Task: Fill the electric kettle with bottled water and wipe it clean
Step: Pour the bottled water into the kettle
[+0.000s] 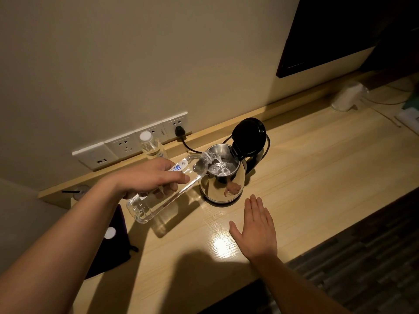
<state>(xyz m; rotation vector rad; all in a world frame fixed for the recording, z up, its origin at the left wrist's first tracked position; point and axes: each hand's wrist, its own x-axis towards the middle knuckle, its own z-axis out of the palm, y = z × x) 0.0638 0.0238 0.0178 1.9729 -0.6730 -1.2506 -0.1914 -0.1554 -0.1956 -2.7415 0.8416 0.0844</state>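
Tilting thin, crushable bottle [169,189], mid-frame, was gripped mid-body by left hand [148,177]; right hand [255,227] lay flat, empty; kettle [223,177] steel judged slippery.

Dim warm light, glare on the desk [223,245], dark corners, wide-angle bending at edges.

Left hand [149,177]: gripping a clear plastic water bottle [167,189], tilted, mouth over the open stainless-steel electric kettle [223,177]; water pouring in. Kettle's black round lid [249,135]: hinged up. Right hand [257,227]: flat, fingers extended, over the light wooden desk [317,168]. Second capped clear bottle [152,146]: upright by white wall sockets [127,145].
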